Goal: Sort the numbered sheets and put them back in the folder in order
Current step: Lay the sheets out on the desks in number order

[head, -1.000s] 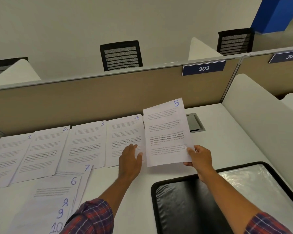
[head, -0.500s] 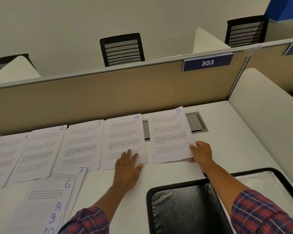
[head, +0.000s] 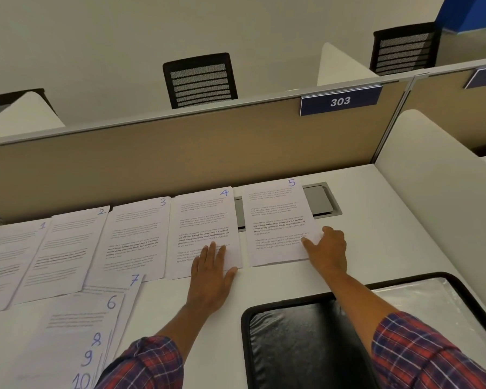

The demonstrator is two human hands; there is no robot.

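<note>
Ten numbered sheets on desk [head: 390,234], head view.
- Five in row along partition [head: 180,155], lying flat: sheet 1 [head: 11,262], sheet 2 [head: 65,248], sheet 3 [head: 135,234], sheet 4 [head: 202,220], sheet 5 [head: 275,220].
- Five in overlapping pile, near left: sheet 6 [head: 79,313] mostly visible; sheet 7 [head: 132,282], sheet 8 [head: 96,339], sheet 9 [head: 87,357], sheet 10 [head: 80,380] show little beyond numbers.
- One black folder [head: 306,346], open, near right, cut off by frame bottom.
- Two hands: left hand [head: 211,276] flat, fingers straight, on sheet 4's lower corner. Right hand [head: 327,248] has thumb on sheet 5's right edge, fingers bent. Pinch or mere touch: cannot tell.
- Printed text mostly illegible.
</note>
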